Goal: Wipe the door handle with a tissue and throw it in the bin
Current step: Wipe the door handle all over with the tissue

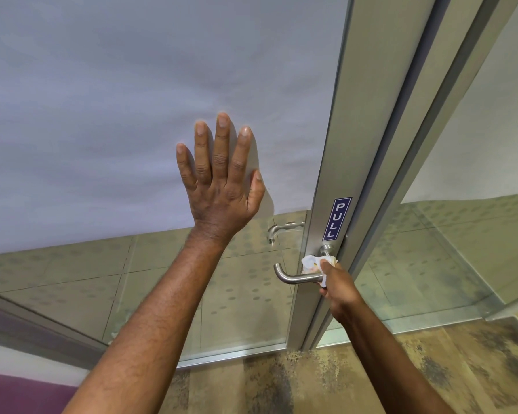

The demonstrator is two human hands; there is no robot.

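**Tissue on door handle, other hand flat on glass**

Left hand (222, 180) is spread wide, all 5 fingers extended, palm pressed flat against the frosted glass panel (102, 100) of the door, up and left of the handle. Arm bare, reaching forward and up.

Right hand (338, 289) is closed around a crumpled white tissue (313, 262), pinching it against the door handle (293, 277). Tissue sits at the handle's inner end, just below the round base where the lever meets the metal door frame (332, 144). The lever's free end curves toward the door on the left, uncovered. Fingers mostly hidden behind the tissue and lever, so exact grip unclear.

A blue PULL sticker (337, 218) runs vertically on the frame, right above the handle. A 2nd handle (281, 230) shows through the glass on the far side, above and left of the near one.

Lower part of the door is clear glass, patterned tile floor visible through it. Mottled tan floor (311, 383) below. No bin in view.
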